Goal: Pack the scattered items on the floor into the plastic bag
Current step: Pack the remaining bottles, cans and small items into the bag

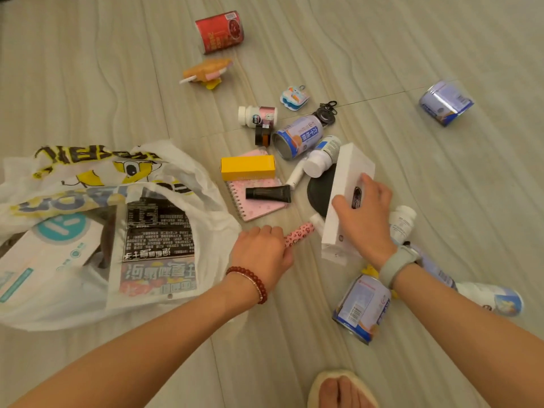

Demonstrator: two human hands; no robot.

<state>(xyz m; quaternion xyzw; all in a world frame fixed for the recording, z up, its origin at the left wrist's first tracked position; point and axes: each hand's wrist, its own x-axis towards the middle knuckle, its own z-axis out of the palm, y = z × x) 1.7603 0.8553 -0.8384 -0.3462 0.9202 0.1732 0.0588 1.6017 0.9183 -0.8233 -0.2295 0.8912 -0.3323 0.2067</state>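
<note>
A white plastic bag [176,160] with yellow and black print lies open on the floor at the left, holding a flat white box [50,245] and a printed packet [159,245]. My left hand [262,251] grips a pink leopard-print pen [300,234] beside the bag's mouth. My right hand [365,213] holds a long white box [347,178], tilted up off the floor. Around them lie a pink spiral notebook [265,204], a black tube [268,193], a yellow box [248,167] and a black round disc [319,192].
Cans lie scattered: a red one [220,32] far off, blue-and-white ones at the middle [297,136], far right [446,103] and near my right wrist [362,307]. White pill bottles [257,116], a toy [206,72], a keychain [294,97] also lie about. My slippered foot [341,390] is below.
</note>
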